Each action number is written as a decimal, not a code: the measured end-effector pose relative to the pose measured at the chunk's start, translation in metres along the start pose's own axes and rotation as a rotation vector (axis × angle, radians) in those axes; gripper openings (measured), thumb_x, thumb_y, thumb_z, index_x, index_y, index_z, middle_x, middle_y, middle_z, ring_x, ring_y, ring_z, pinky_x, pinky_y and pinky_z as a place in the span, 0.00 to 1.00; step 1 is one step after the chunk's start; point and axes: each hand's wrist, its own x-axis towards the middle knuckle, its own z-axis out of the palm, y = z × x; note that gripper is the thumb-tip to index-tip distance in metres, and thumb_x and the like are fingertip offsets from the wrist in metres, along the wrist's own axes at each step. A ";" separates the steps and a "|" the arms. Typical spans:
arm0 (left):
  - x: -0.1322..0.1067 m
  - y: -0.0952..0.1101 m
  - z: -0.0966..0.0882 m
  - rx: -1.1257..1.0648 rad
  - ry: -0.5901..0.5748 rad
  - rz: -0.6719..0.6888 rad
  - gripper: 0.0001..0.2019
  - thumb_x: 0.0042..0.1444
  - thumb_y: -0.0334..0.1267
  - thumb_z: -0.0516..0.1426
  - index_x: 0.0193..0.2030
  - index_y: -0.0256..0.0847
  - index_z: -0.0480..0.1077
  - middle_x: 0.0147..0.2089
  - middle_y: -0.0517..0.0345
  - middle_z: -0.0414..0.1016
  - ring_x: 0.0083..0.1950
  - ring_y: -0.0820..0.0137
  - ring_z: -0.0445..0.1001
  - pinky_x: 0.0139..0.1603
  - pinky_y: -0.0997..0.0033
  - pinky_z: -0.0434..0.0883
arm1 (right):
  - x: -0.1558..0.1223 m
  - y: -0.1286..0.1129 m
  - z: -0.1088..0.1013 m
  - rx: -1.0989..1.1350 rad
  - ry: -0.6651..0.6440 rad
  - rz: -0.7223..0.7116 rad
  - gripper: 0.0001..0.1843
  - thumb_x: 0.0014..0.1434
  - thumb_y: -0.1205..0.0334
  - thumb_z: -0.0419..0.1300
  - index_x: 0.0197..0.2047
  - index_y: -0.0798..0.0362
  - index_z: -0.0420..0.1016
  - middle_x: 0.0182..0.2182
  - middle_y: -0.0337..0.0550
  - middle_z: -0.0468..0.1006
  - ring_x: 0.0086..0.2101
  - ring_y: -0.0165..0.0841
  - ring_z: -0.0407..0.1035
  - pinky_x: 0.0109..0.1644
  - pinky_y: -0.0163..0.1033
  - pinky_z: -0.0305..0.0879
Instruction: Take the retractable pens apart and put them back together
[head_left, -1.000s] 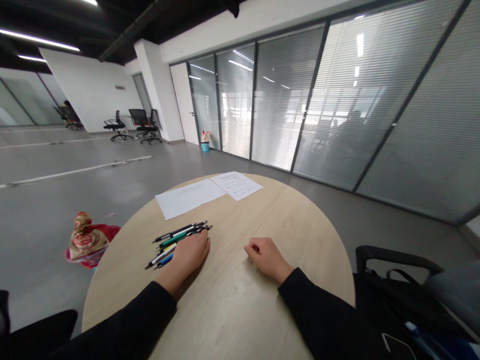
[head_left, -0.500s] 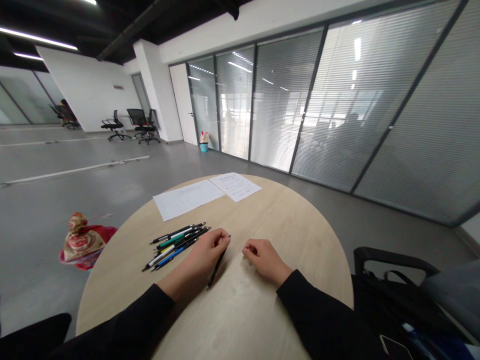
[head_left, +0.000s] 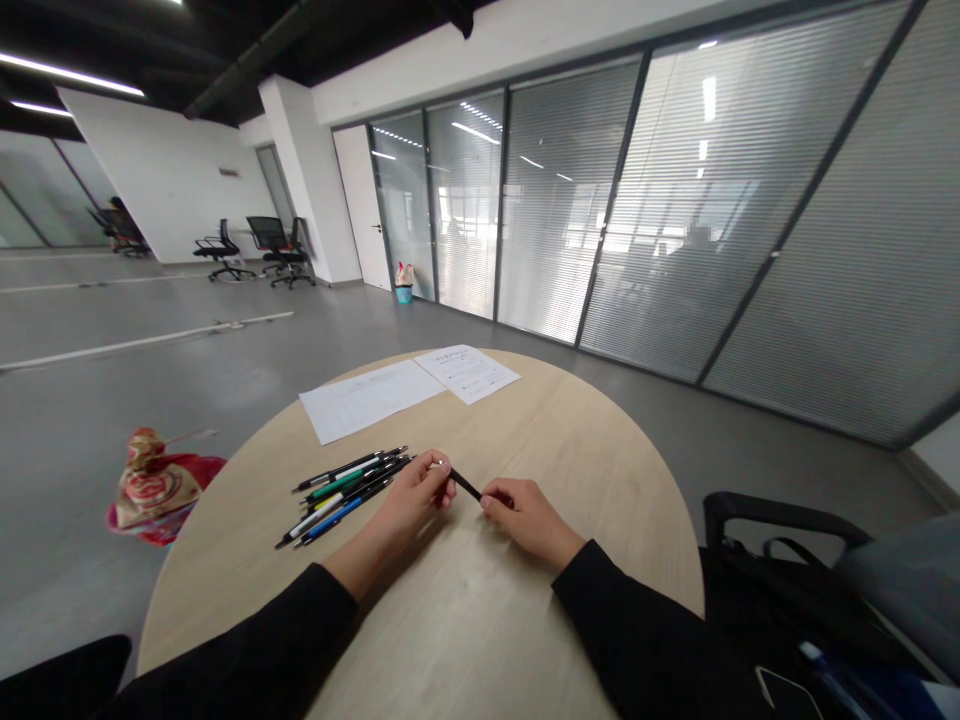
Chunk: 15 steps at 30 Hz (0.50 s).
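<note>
A slim black pen (head_left: pixel 466 484) spans the gap between my two hands, just above the round wooden table (head_left: pixel 555 430). My left hand (head_left: pixel 421 490) pinches its upper left end between thumb and fingers. At the lower right end, the fingertips of my right hand (head_left: pixel 525 515) are closed on it. Left of my left hand lies a loose pile of pens (head_left: pixel 337 497) with black, white, green, yellow and blue barrels, pointing roughly the same way. My left hand hides the right ends of some of them.
Two printed sheets, a wide paper (head_left: pixel 371 400) and a smaller paper (head_left: pixel 469 373), lie at the table's far edge. A red and tan bag (head_left: pixel 161 485) sits on the floor at left. A black chair armrest (head_left: pixel 780 515) stands close on the right.
The black pen has swung from hanging below my left hand to slanting across to my right hand, whose fingers now grip its other end. The pile of pens stays put.
</note>
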 end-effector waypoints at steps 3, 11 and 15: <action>-0.003 -0.001 -0.001 -0.056 0.021 -0.017 0.18 0.56 0.53 0.61 0.37 0.42 0.63 0.25 0.64 0.72 0.23 0.74 0.68 0.27 0.75 0.61 | -0.001 -0.001 -0.002 0.034 -0.002 -0.004 0.08 0.61 0.59 0.61 0.34 0.54 0.78 0.25 0.34 0.73 0.27 0.28 0.64 0.32 0.32 0.57; -0.005 -0.007 -0.015 0.015 0.014 -0.015 0.16 0.54 0.49 0.65 0.34 0.39 0.67 0.29 0.58 0.76 0.28 0.72 0.70 0.31 0.74 0.63 | 0.000 0.005 -0.009 0.014 0.136 -0.018 0.08 0.57 0.64 0.61 0.40 0.53 0.80 0.27 0.36 0.76 0.28 0.30 0.67 0.35 0.34 0.61; -0.001 -0.012 -0.024 0.092 0.019 0.016 0.16 0.53 0.49 0.65 0.32 0.37 0.71 0.29 0.59 0.74 0.27 0.73 0.67 0.30 0.73 0.61 | 0.002 0.008 -0.015 0.039 0.218 0.000 0.07 0.57 0.61 0.61 0.37 0.54 0.79 0.28 0.38 0.77 0.28 0.31 0.68 0.34 0.35 0.62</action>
